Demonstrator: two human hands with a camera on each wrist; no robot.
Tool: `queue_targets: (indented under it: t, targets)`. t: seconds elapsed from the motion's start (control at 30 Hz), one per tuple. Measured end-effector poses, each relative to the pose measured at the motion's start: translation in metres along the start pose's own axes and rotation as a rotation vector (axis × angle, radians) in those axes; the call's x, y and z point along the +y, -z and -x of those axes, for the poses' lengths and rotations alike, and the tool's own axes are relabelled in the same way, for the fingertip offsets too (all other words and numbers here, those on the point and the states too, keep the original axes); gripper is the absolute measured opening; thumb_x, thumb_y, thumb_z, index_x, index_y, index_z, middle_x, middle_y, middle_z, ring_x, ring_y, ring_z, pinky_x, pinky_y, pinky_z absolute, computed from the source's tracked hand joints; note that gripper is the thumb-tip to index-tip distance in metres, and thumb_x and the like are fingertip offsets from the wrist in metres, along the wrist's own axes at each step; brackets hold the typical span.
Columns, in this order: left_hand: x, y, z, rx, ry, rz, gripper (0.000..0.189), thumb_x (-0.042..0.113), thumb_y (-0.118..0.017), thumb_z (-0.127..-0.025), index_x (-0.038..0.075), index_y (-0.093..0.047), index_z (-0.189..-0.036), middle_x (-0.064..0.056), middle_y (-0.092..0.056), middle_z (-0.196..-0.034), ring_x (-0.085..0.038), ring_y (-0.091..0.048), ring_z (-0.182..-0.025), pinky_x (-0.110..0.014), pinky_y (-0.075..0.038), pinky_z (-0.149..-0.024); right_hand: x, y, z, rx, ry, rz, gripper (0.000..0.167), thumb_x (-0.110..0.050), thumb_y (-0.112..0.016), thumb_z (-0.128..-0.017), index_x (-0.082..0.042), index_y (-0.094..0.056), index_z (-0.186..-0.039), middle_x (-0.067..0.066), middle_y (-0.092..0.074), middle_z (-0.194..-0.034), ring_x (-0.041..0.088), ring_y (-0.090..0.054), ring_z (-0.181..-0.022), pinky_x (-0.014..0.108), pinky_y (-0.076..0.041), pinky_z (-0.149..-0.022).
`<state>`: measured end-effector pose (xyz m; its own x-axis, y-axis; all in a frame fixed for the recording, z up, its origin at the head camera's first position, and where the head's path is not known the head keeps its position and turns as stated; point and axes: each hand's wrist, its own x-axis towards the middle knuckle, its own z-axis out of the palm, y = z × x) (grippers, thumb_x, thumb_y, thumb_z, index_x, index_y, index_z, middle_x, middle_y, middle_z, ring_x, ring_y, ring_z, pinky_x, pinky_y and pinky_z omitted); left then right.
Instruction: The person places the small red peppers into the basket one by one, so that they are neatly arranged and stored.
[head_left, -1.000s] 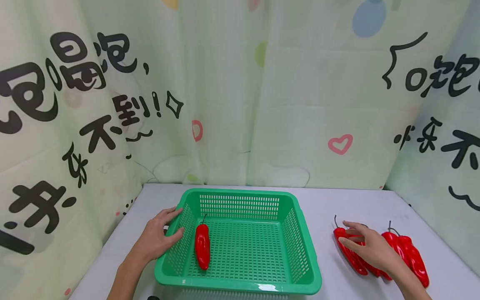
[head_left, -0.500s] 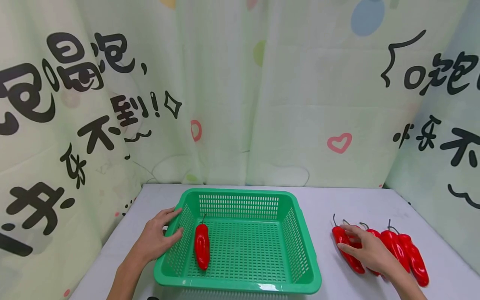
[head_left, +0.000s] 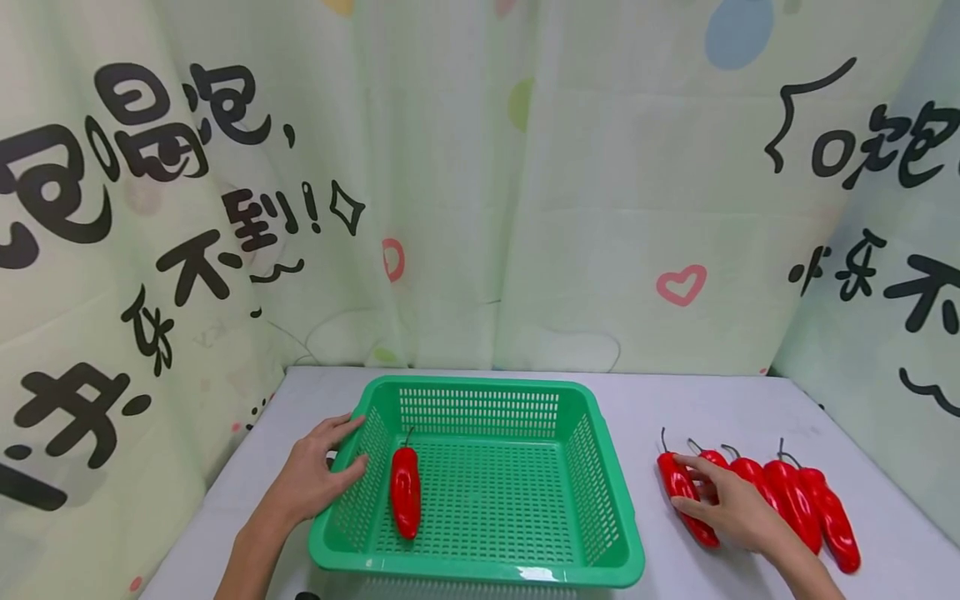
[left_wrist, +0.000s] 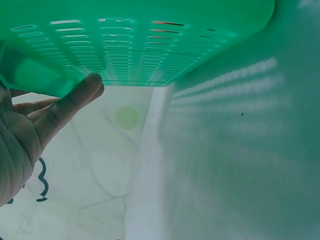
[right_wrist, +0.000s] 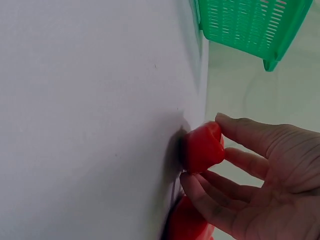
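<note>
A green plastic basket with slotted walls stands on the white table, one red chili pepper lying inside near its left wall. My left hand grips the basket's left rim; the left wrist view shows the thumb by the outer wall. To the basket's right, my right hand pinches the leftmost chili pepper of a row between thumb and fingers. In the right wrist view this held chili pepper sits between the fingertips, close over the table.
Several more red chili peppers lie side by side right of the held one, partly behind my right hand and forearm. A printed pale green curtain hangs around the white table.
My right hand has moved slightly left and closed its thumb and fingers on the leftmost chili pepper, which has shifted left, apart from the others. My left hand stays on the basket.
</note>
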<state>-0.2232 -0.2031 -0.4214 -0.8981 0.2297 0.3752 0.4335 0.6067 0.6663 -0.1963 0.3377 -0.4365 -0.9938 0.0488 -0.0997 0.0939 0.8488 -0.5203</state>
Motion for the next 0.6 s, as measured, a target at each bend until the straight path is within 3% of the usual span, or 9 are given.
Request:
queue_targets:
  t: [0.6]
  targets:
    - [0.0007, 0.0028, 0.0008, -0.004, 0.001, -0.005, 0.054, 0.01, -0.073, -0.091, -0.006, -0.059, -0.14, -0.029, -0.054, -0.142, -0.032, -0.068, -0.106, -0.029, -0.06, -0.074, -0.0042, -0.0047, 0.0019, 0.042, -0.001, 0.01, 0.089, -0.032, -0.091, -0.075, 0.003, -0.049, -0.145, 0.029, -0.061, -0.121, 0.034, -0.061, -0.1, 0.04, -0.063, -0.068]
